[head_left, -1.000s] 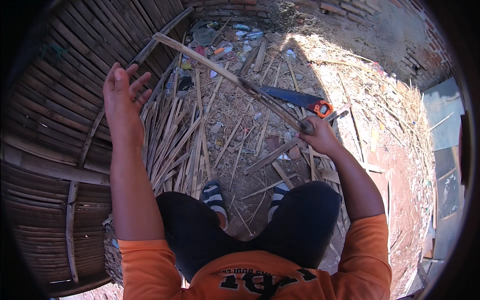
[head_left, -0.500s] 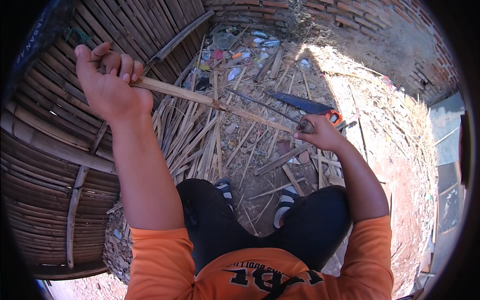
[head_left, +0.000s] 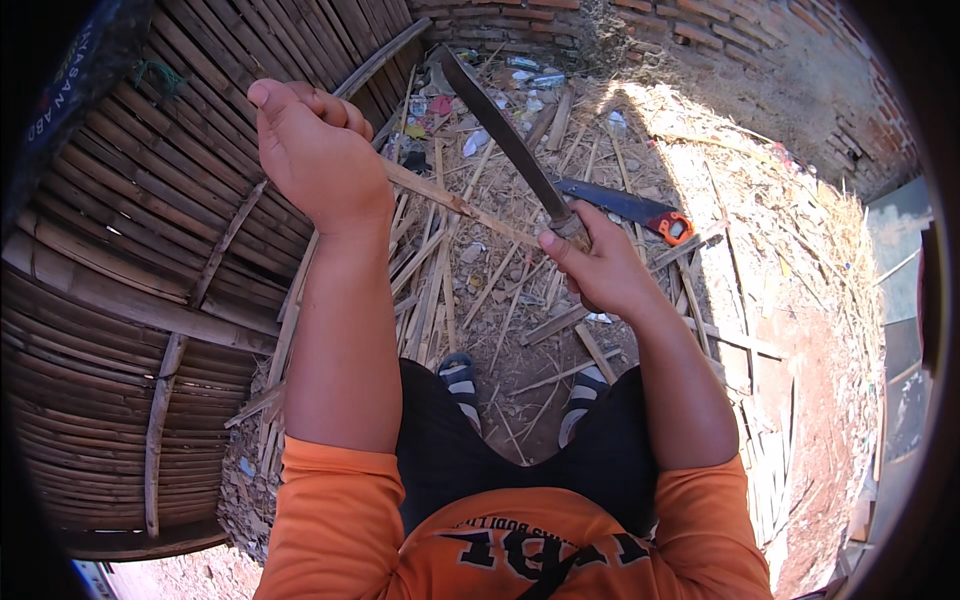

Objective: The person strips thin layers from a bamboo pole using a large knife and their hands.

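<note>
My left hand [head_left: 322, 160] is raised on the left, its fingers closed around one end of a thin bamboo strip [head_left: 445, 195]. The strip slants down to the right, and its other end meets my right hand [head_left: 605, 262]. That hand is wrapped around the handle of a machete [head_left: 510, 140]. The dark, long blade points up and to the left, away from me, with its flat side showing. It passes above the strip's right part. Whether the strip touches the right thumb or lies just behind it, I cannot tell.
A handsaw [head_left: 630, 205] with an orange and black handle lies on the ground beyond my right hand. Loose bamboo strips [head_left: 425, 260] and litter cover the ground. A bamboo slat wall [head_left: 120, 210] stands close on the left, a brick wall [head_left: 690, 30] at the back.
My left hand has moved right, toward my right hand. The machete has swung upward and turned, so its blade now shows broad rather than thin. The strip is still held.
</note>
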`<state>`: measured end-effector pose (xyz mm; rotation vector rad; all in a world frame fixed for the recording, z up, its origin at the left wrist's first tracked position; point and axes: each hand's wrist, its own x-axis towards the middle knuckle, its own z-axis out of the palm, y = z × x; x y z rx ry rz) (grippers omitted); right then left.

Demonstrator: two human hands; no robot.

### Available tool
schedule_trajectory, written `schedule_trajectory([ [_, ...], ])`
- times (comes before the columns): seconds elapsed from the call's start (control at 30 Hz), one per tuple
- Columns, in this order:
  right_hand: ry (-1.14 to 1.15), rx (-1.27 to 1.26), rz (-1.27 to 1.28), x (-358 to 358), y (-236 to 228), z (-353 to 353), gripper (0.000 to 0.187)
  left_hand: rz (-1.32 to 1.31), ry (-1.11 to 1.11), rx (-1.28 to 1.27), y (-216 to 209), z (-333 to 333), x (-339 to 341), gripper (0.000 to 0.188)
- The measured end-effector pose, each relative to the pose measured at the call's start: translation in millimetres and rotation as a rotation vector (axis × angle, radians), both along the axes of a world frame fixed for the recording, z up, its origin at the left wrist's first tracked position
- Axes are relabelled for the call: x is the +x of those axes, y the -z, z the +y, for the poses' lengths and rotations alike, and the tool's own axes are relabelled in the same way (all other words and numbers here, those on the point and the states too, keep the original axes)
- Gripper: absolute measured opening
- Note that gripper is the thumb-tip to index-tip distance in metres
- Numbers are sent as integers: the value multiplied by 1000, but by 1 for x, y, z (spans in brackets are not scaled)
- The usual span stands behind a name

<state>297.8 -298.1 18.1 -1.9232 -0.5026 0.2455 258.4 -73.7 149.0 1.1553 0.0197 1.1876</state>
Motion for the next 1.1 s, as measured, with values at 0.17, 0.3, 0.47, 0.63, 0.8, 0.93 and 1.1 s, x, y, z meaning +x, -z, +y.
schedule_trajectory([
  [0.17, 83, 72, -89, -32, 0, 7, 48, -30, -50, 41, -2, -5, 19, 45],
  [0.3, 117, 168, -191, -56, 9, 20, 46, -94, -85, 52, -6, -4, 39, 45],
  [0.47, 51, -184, -32, -45, 50, 33, 42, -39, -207, 90, -3, -13, 55, 54],
  [0.63, 161, 90, -191, -49, 27, 28, 37, -46, -195, 25, -3, -4, 49, 54],
  [0.8, 111, -136, -227, -49, 75, 45, 40, -46, -155, 4, -4, -14, 51, 53],
  [0.93, 102, -230, -122, -43, 61, 43, 39, -40, -185, -4, -5, -1, 51, 53],
  [1.1, 236, 91, -201, -48, 35, 29, 46, -53, -135, -6, -1, -5, 46, 53],
])
